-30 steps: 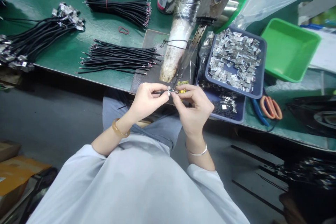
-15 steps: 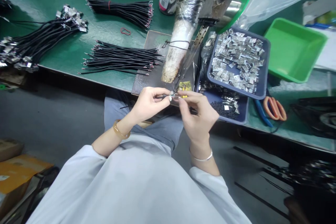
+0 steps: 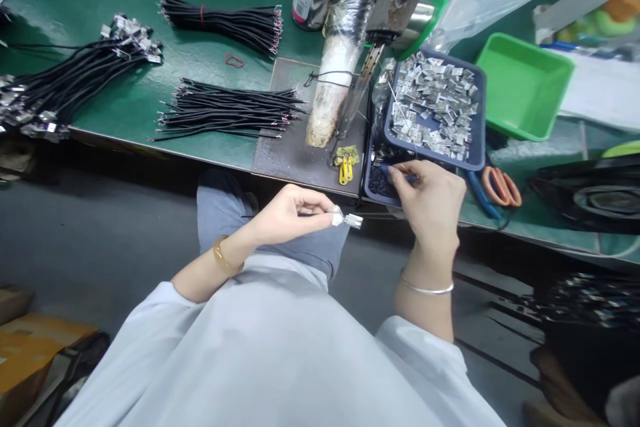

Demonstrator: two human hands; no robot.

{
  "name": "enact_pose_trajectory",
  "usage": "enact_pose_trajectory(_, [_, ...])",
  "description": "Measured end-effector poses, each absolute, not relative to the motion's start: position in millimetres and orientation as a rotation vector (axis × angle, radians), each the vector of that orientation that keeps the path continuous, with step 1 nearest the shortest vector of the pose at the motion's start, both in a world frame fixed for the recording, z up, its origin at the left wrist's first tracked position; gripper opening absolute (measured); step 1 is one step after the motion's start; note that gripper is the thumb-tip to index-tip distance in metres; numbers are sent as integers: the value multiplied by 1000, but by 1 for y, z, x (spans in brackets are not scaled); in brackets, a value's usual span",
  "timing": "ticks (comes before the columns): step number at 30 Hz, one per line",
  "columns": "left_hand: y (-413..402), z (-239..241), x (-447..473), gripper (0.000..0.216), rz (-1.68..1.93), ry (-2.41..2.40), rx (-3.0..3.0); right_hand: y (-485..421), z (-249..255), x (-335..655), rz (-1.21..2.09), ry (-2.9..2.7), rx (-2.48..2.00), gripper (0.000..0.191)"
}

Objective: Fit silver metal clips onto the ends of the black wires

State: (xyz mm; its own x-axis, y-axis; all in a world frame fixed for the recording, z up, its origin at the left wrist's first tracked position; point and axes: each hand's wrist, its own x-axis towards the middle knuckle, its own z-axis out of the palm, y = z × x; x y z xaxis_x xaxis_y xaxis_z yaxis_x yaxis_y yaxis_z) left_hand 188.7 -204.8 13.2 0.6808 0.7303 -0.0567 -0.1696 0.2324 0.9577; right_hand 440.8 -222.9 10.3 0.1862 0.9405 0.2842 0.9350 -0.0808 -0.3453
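My left hand point(image 3: 293, 215) is pinched round a black cable, with white coverings on the fingertips. A shiny metal bracket point(image 3: 354, 221) sticks out past these fingertips at the cable's end, and the cable's other part runs back behind the hand. My right hand point(image 3: 433, 197) reaches down at the lower blue tray point(image 3: 366, 180), thumb and forefinger close together over small black pieces point(image 3: 380, 181). What these fingers pinch, if anything, is too small to make out. Above that hand sits the upper blue tray point(image 3: 479, 127), holding many loose metal brackets point(image 3: 435, 97).
A soldering iron point(image 3: 357, 93) and a taped, foil-wrapped hose point(image 3: 333, 73) slope over a dark board point(image 3: 285, 153) with a yellow clip point(image 3: 345, 170). Black cables point(image 3: 230, 110) lie left. Orange-handled scissors point(image 3: 501, 187) and a green bin point(image 3: 527, 90) stand right.
My right hand has left the cable end and moved right to the lower tray. My left hand has come slightly down and right with the cable, its metal bracket now showing.
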Motion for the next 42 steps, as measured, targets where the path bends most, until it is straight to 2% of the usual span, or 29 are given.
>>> enact_pose_trajectory(3, [-199,13,193,31,743,637,1051,-210,5,438,1,-1807,-2142,13])
enact_pose_trajectory(7, [-197,11,197,51,808,710,975,-204,12,437,49,-1846,-2244,11])
enact_pose_trajectory(13, [-200,5,196,56,889,759,993,-207,18,441,217,-1825,-2159,5])
enact_pose_trajectory(19, [-201,-5,202,48,996,801,973,-228,30,416,69,-1323,-1852,13])
enact_pose_trajectory(22, [-202,-5,208,33,1070,877,1035,-240,37,394,185,-1129,-1598,15])
enact_pose_trajectory(27, [-207,1,214,16,1148,975,1224,-246,27,360,582,-1252,-1508,13])
enact_pose_trajectory(35, [-213,1,215,12,1168,1005,1466,-240,9,351,591,-1341,-1552,26])
enact_pose_trajectory(42, [-213,2,215,12,1164,1008,1507,-241,10,354,615,-1331,-1506,22])
